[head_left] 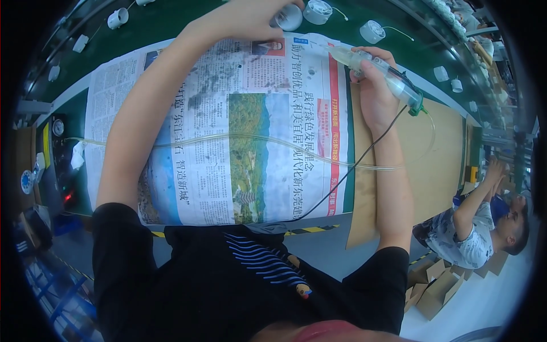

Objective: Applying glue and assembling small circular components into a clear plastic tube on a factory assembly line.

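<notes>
At the far edge of the newspaper, my left hand [253, 20] curls its thumb and fingers around a white round plastic housing [288, 19]. The picture's upper edge cuts off some of that hand. My right hand [373, 74] grips a clear dispensing syringe [401, 88] with a green cap at its back end. Its tapered tip points up and left, toward the housing. A thin tube leads from the cap, and a black cable [364, 154] runs down beside my right forearm. Next to the left hand stands another white housing [317, 11] with a short wire.
Newspaper [199, 125] covers the green bench, with brown cardboard [433, 148] to its right. A clear tube [245, 135] crosses the paper from a dark control box [57, 154]. More white housings [372, 32] line the far side. A co-worker [473, 233] sits at right, near open cartons [436, 290].
</notes>
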Tool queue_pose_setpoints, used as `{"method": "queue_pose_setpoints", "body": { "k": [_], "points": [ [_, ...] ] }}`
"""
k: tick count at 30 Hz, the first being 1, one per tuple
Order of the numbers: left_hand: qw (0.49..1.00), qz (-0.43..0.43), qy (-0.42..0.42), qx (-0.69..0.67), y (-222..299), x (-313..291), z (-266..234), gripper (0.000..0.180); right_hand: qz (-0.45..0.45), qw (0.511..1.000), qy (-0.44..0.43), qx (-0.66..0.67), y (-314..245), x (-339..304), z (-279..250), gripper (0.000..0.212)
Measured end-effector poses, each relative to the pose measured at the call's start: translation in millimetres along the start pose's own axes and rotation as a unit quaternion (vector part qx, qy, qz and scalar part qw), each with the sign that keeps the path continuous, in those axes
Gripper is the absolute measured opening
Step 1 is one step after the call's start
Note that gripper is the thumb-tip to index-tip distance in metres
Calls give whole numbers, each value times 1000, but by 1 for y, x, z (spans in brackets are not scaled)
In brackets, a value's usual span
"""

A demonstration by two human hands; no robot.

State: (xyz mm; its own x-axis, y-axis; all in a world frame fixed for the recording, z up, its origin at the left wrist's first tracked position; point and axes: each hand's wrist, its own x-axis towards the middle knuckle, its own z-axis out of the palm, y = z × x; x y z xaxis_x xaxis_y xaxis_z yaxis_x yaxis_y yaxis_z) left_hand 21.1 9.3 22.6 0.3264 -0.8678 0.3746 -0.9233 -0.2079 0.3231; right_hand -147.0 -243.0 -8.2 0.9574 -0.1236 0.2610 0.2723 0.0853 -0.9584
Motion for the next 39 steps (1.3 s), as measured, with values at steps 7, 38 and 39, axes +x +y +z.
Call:
{"method": "queue_pose_setpoints", "body": {
  "k": [7, 38, 39],
  "points": [
    [980, 94, 157, 73, 17, 4, 5, 62, 12, 1000, 1, 2, 1, 0, 0, 26],
    [970, -64, -118, -202, 24, 6, -3, 59, 1, 999, 3, -39, -2, -1, 1, 27],
    [970, -64, -117, -202, 25, 7, -3, 59, -1, 999, -13, -35, -2, -1, 1, 27]
  ]
}}
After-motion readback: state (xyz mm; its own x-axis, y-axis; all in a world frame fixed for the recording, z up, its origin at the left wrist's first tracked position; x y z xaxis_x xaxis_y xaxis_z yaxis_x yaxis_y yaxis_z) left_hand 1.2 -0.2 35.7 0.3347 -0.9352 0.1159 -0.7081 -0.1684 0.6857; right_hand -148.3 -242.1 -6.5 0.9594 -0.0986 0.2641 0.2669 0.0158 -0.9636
